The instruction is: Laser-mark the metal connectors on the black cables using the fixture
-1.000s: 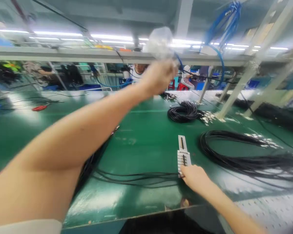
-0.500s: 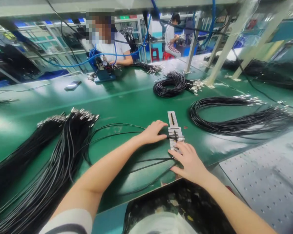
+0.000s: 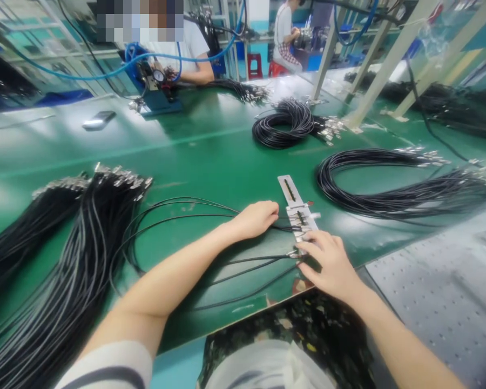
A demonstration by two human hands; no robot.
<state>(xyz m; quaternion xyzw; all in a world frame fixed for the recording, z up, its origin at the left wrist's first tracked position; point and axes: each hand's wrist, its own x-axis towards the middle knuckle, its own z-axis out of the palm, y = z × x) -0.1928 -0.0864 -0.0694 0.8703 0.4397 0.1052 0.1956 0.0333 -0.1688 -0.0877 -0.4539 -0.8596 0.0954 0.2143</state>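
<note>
My left hand (image 3: pixel 256 219) is closed, its fingers pinched around black cables just left of a pale hinged fixture (image 3: pixel 295 203). The fixture has dark slots, and a few cable ends lie across its lower part. Spread fingers of my right hand (image 3: pixel 328 266) are at the fixture's lower end, beside metal-tipped cable ends (image 3: pixel 294 254); no cable is visibly gripped there. Thin black cables (image 3: pixel 182 216) loop from the left toward the fixture.
Large bundles of black cables (image 3: pixel 85 237) lie at left. A coiled bundle (image 3: pixel 285 125) and a curved bundle (image 3: pixel 348 189) lie farther back and right. A co-worker (image 3: pixel 194 54) sits across the green table (image 3: pixel 214 162) behind a blue press (image 3: pixel 156 92).
The camera view has shifted. My left hand's fingers have closed from a more open pose. The fixture appears more tilted, and my right hand remains beside its lower end.
</note>
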